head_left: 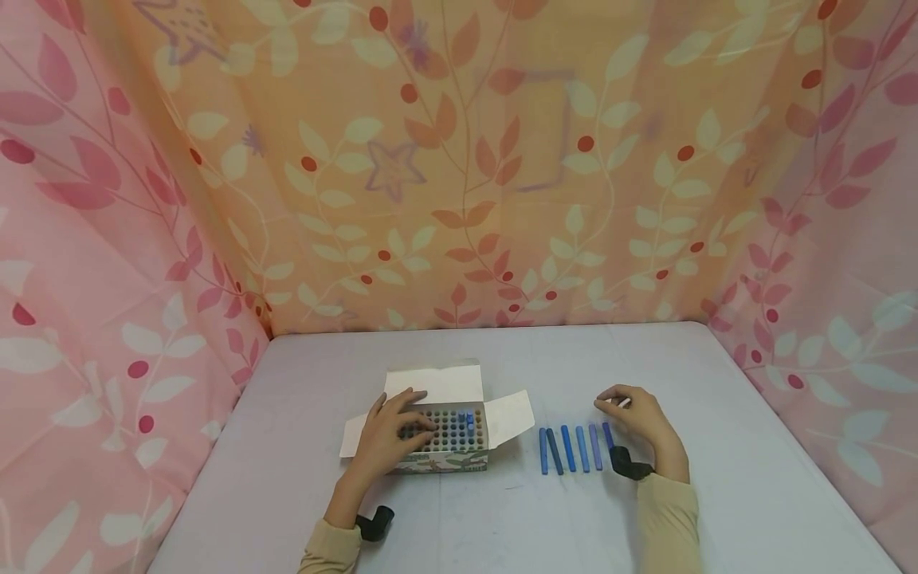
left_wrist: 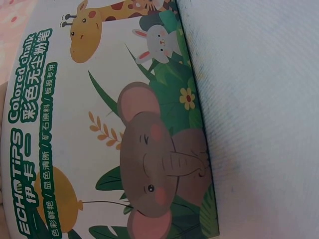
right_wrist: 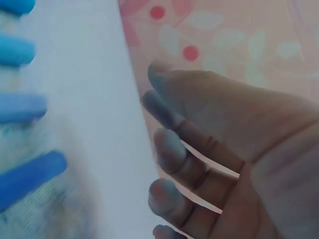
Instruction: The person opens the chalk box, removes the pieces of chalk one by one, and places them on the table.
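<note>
A printed box of coloured chalk (head_left: 448, 461) stands with its flaps folded out, rows of round stick ends showing inside. A few blue sticks (head_left: 469, 421) poke up near its right end. My left hand (head_left: 387, 434) lies over the box's left part, fingers spread and bent, hiding some rows. To the right, several blue and violet chalk sticks (head_left: 567, 448) lie in a row. My right hand (head_left: 637, 410) hovers past the row's right end, above a dark blue stick (right_wrist: 32, 179). Its fingers (right_wrist: 172, 152) are loosely bent with nothing between them, the tips smudged bluish.
A white cloth (head_left: 502, 526) covers the table. Patterned curtains (head_left: 459, 199) hang behind it and along both sides. The box's right flap (head_left: 510, 417) sticks out towards the chalk row. Each wrist wears a small black camera (head_left: 376, 524).
</note>
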The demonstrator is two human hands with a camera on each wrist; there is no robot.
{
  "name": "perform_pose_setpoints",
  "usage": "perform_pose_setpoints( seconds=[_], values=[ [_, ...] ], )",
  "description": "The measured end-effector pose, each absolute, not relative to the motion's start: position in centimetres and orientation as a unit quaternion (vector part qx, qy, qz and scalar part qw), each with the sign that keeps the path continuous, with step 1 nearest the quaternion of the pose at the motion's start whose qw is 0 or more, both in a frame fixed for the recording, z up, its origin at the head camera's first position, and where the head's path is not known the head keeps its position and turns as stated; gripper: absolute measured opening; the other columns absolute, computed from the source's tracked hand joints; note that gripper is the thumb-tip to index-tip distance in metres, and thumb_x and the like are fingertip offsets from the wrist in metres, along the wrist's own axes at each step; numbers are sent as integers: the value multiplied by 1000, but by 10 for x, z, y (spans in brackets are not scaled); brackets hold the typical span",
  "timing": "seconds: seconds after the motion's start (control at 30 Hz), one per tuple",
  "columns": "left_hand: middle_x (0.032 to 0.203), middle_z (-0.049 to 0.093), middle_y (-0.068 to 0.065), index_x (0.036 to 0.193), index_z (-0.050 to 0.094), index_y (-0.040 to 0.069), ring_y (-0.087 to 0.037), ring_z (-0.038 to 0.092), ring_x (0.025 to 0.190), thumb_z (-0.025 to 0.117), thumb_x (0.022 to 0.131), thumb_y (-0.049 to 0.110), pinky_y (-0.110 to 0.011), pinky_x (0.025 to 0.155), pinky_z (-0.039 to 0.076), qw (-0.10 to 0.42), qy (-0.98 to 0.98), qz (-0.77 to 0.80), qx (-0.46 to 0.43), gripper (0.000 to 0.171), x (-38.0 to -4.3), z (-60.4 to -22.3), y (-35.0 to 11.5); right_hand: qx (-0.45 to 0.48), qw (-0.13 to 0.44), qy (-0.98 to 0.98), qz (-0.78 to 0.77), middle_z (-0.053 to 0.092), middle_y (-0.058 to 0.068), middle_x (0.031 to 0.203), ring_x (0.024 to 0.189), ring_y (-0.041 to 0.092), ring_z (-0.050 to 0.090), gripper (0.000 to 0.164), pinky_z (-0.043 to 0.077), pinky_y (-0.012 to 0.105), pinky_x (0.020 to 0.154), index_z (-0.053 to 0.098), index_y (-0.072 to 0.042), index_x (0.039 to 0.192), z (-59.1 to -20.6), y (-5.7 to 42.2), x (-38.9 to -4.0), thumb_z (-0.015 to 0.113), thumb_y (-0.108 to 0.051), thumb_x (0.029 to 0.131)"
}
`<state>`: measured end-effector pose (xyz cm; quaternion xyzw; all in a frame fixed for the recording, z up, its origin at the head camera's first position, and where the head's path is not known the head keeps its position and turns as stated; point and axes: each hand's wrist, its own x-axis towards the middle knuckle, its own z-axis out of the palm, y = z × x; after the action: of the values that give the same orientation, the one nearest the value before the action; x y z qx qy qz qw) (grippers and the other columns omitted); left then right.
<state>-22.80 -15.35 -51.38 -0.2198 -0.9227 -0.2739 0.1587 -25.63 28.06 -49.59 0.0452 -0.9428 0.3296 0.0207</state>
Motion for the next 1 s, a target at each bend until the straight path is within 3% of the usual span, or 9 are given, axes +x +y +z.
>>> perform_pose_setpoints(
  seconds=[0.27, 0.5, 1.0],
  values=[
    [133, 53, 3, 83, 71, 33, -25, 37, 133, 75, 76, 33, -53, 114, 15, 151, -923, -276, -221, 8, -228, -513, -154, 59, 83, -932, 348, 59, 7, 91, 76, 18, 50, 28, 42, 28, 61, 65, -8, 104, -473, 265, -254, 65, -30, 87],
    [133, 53, 4, 83, 71, 32, -24, 37, 133, 75, 76, 33, -52, 115, 15, 149, -922, -282, -219, 8, -227, -513, -154, 97, 143, -915, 363, 58, 5, 89, 74, 16, 51, 22, 44, 26, 61, 67, -10, 101, -455, 237, -253, 66, -27, 86],
    [132, 54, 1, 82, 71, 30, -27, 39, 131, 77, 74, 30, -55, 113, 16, 163, -918, -283, -226, 10, -227, -513, -154, 166, 137, -913, 346, 59, 0, 88, 75, 19, 53, 13, 43, 23, 56, 70, -16, 93, -441, 162, -250, 70, -25, 83]
  ],
)
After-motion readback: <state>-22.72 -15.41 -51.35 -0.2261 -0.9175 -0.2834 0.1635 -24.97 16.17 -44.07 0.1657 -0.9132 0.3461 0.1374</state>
